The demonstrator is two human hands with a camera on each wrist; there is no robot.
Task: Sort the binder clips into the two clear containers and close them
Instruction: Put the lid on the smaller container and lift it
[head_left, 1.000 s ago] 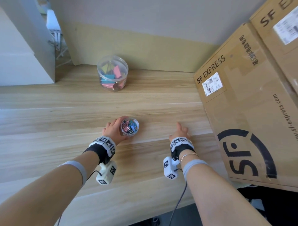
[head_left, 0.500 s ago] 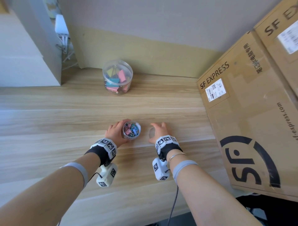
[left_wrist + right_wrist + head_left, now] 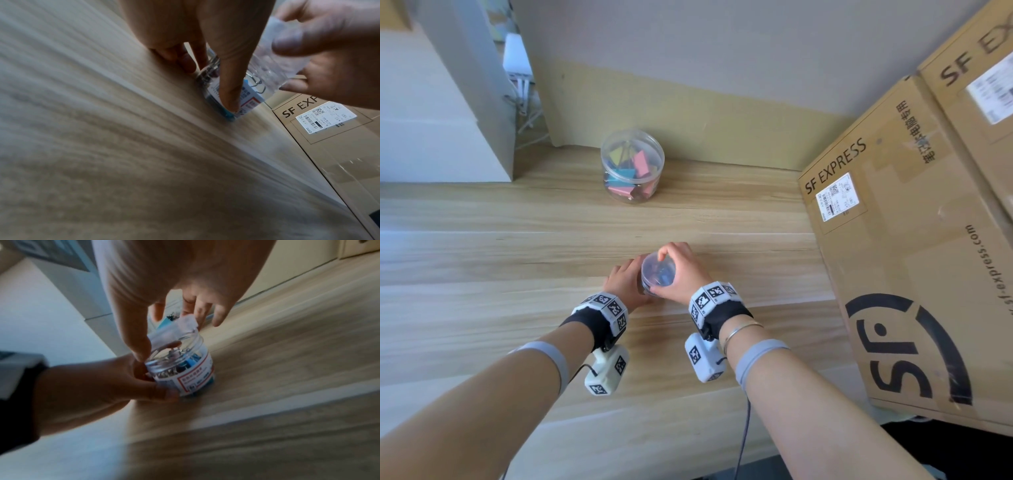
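A small clear jar (image 3: 185, 369) with a printed label stands on the wooden table, with small binder clips inside. My left hand (image 3: 625, 286) grips its side, thumb and fingers curled round it (image 3: 228, 91). My right hand (image 3: 681, 274) holds the clear lid (image 3: 658, 270) tilted over the jar's mouth, one edge raised (image 3: 174, 332). A larger clear container (image 3: 632, 166) with its lid on stands farther back, holding big pastel clips.
Large SF Express cardboard boxes (image 3: 914, 246) rise along the right side of the table. A white block (image 3: 431, 137) stands at the back left. The table's front edge (image 3: 688, 466) lies close to my body.
My right hand moved left from the table with the clear lid and brought it over the small jar. My left hand kept its hold on the jar.
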